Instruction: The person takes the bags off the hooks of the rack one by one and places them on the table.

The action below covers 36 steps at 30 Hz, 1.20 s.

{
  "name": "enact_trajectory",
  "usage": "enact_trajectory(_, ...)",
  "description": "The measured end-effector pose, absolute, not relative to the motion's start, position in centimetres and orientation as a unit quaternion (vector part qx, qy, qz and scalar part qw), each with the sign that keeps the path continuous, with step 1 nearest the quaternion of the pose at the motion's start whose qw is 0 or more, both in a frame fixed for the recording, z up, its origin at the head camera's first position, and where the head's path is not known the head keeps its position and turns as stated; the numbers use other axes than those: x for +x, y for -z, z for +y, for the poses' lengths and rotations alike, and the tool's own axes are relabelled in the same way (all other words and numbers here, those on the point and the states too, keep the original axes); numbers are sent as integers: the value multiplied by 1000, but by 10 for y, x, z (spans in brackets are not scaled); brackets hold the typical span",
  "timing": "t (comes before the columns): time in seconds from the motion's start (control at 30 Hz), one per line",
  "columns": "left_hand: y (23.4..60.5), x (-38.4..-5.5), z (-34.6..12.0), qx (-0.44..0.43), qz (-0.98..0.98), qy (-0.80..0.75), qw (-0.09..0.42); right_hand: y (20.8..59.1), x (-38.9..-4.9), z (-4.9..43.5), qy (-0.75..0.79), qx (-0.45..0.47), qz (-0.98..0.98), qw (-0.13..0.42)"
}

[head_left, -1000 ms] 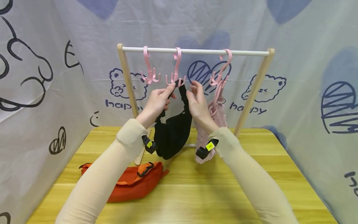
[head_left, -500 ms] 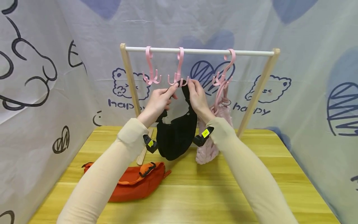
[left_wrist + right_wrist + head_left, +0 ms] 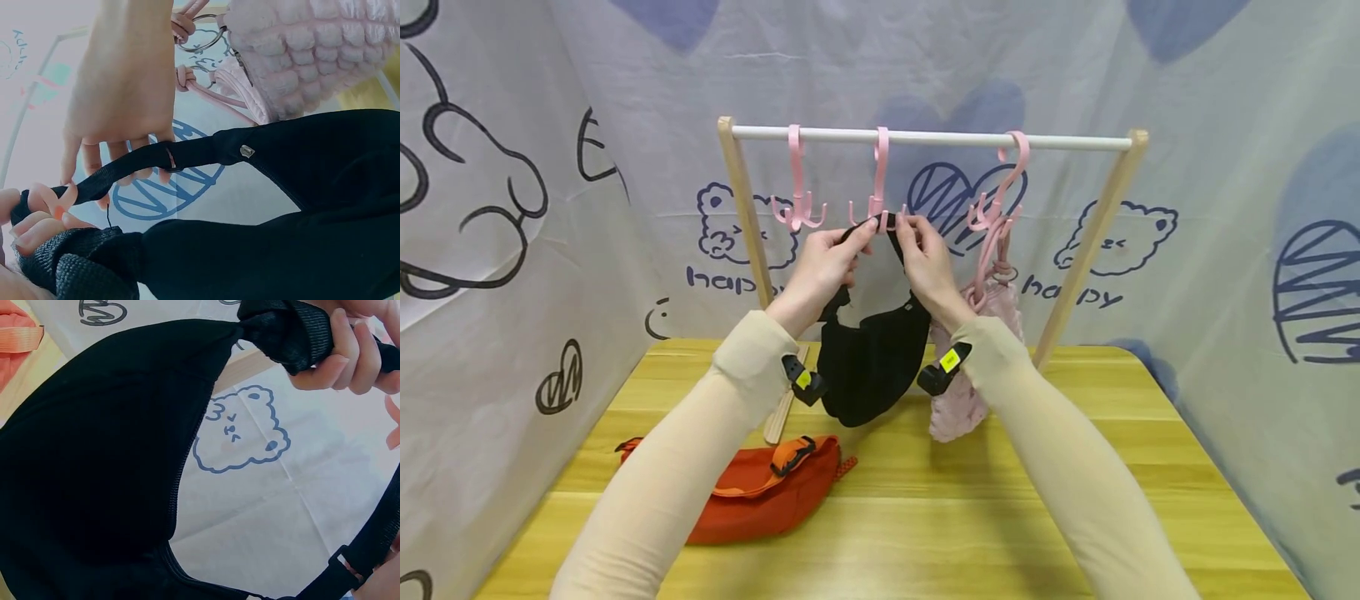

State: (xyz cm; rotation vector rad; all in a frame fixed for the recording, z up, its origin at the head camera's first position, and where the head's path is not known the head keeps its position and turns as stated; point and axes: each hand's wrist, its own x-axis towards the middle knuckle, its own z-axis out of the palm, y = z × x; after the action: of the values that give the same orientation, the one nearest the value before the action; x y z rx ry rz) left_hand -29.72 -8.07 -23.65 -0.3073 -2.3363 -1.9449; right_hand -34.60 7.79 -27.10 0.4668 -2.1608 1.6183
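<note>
Both hands pinch the black bag's strap point(image 3: 889, 237) at the middle hook point(image 3: 877, 212): left hand point(image 3: 820, 271) and right hand point(image 3: 927, 267) spread it so the loop can catch a prong. The bag point(image 3: 868, 367) hangs clear above the table's point(image 3: 925, 533) back edge

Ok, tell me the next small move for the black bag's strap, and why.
Probably lift the strap slightly and drop its loop over a prong of the middle pink hook. Both the left hand and right hand pinch the strap right at that hook, and the black bag hangs beneath them, clear of the table.

walls: cartoon-print sheet point(image 3: 512, 167) | table point(image 3: 1075, 467): yellow wood
</note>
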Motion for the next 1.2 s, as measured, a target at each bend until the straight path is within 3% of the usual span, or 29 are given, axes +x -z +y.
enact_trajectory(0.27, 231, -298, -82, -109, -764, 633, 58, 271, -344, 79, -552, 175, -789, 205)
enact_trajectory(0.6, 223, -296, -84, -114, -793, 592, 82, 270, -341, 77, -586, 160, -776, 168)
enact_trajectory(1.2, 201, -300, -82, -131, -864, 441, 205, 267, -339, 72, -583, 178, -761, 222)
